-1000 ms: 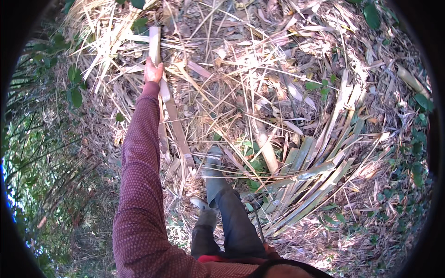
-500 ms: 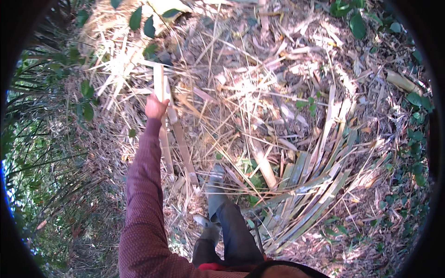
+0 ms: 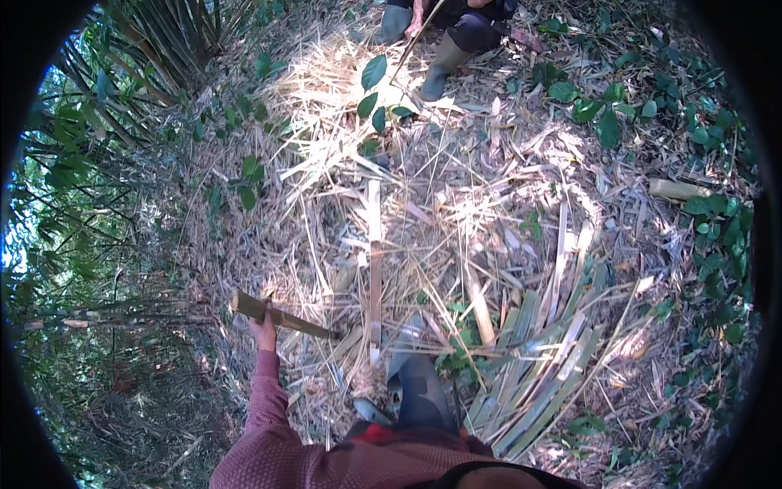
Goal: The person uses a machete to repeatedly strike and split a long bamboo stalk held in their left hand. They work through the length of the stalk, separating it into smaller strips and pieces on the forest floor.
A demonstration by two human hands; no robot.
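My left hand (image 3: 264, 330), in a dark red knit sleeve, is closed around a short split piece of bamboo (image 3: 281, 316) that points right and slightly down. The piece is raised over dry straw at my left. A long thin bamboo strip (image 3: 375, 261) lies on the ground just right of it, running away from me. My boot (image 3: 405, 359) stands beside that strip. My right hand is out of view.
A fan of split green bamboo strips (image 3: 538, 359) lies at my right. Another person's boots (image 3: 444, 61) and hand are at the top, holding a thin stick. Dense bamboo stems and leaves crowd the left side (image 3: 98, 244). A cut bamboo stub (image 3: 680, 189) lies far right.
My left arm has drawn back toward me and to the left. The bamboo piece, earlier held upright far ahead, now lies nearly level. The view has tilted up, bringing the other person's boots in.
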